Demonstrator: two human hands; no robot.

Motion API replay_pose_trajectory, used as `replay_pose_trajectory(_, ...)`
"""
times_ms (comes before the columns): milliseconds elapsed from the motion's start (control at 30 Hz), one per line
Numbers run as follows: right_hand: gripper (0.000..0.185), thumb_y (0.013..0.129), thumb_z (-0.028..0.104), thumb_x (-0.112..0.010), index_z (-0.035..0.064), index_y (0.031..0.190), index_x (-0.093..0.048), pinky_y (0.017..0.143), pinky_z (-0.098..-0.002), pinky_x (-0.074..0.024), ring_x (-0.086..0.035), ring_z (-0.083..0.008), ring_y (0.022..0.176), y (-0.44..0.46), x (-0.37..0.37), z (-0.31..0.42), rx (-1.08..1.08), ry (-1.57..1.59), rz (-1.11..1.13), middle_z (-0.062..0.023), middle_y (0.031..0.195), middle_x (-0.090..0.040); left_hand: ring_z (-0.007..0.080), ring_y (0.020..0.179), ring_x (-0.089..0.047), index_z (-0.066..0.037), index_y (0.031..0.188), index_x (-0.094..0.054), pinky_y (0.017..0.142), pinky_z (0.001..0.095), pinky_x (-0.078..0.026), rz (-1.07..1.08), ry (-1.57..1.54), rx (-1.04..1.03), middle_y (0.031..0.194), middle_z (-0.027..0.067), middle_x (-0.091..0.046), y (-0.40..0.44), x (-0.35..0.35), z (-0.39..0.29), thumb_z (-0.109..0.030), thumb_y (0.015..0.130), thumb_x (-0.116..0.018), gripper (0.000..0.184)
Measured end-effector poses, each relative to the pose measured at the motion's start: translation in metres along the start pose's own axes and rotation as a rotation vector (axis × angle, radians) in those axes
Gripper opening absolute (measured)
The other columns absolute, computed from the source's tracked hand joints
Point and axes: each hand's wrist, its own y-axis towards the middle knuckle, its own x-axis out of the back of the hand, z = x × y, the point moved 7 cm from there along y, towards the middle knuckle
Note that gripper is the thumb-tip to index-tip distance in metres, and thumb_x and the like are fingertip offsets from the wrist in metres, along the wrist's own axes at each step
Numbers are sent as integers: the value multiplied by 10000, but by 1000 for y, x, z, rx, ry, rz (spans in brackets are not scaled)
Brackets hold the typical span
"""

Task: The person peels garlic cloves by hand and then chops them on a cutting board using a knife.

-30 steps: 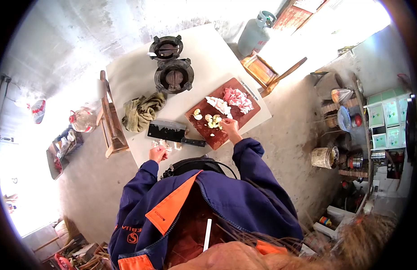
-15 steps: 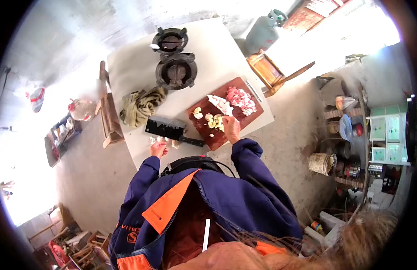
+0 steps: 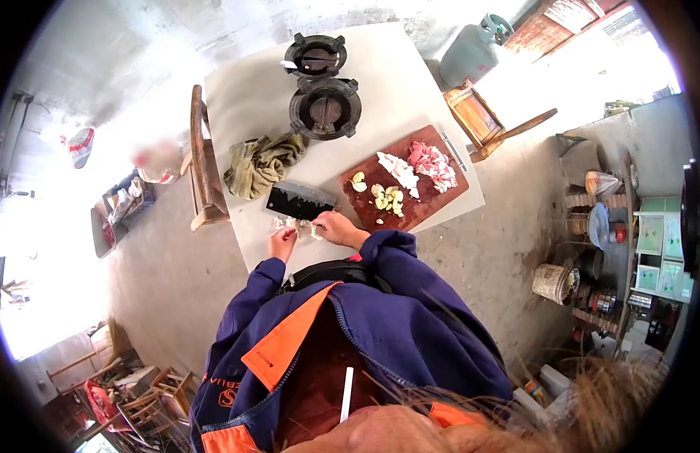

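My left hand (image 3: 283,243) is at the table's near edge with its fingers pinched together; whatever they hold is too small to make out. Close to its right is my right hand (image 3: 338,229), fingers closed over the pale garlic skins (image 3: 293,224). Just beyond lies a black-bladed cleaver (image 3: 299,201), its handle hidden by my right hand. On the reddish-brown cutting board (image 3: 433,208) to the right sit several peeled garlic cloves (image 3: 388,198), white sliced fat (image 3: 397,169) and a heap of pink sliced meat (image 3: 433,164).
A crumpled olive cloth (image 3: 263,162) lies left of the board. Two black cast-iron burners (image 3: 325,109) stand at the table's far side. Wooden chairs (image 3: 206,162) flank the table, and a gas cylinder (image 3: 471,54) stands behind it.
My right hand has moved left from the garlic cloves on the board to the skins beside my left hand. It now covers the cleaver's handle. The view has shifted slightly.
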Motion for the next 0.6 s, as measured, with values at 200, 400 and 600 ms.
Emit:
replay_pose_trajectory(200,203,697,52,-558,56,888,-626,797,-387,-449,-531,-312,927,-22,98,-16,-178,-395,-569,-131,936,-592,158,764,-630,-39,993,-627,709,282,-491,-6,88,-98,859,85,-658,-12,26,0,-204,733,-632,308)
replay_pose_trajectory(400,129,747,175,-574,70,812,-609,791,-419,-405,-502,-303,941,-41,131,-65,-492,-666,-516,-117,880,-568,146,791,-607,-28,1047,-593,733,268,-485,6,2,-156,884,81,-634,-6,48,16,-137,727,-628,340)
replay_pose_trajectory(600,125,723,187,-612,78,784,-611,780,-419,-420,-521,-292,929,-40,138,-47,-425,-727,-596,-113,854,-574,104,758,-582,-2,986,-609,717,249,-478,9,-33,-191,870,60,-641,-8,66,-4,-146,755,-639,274)
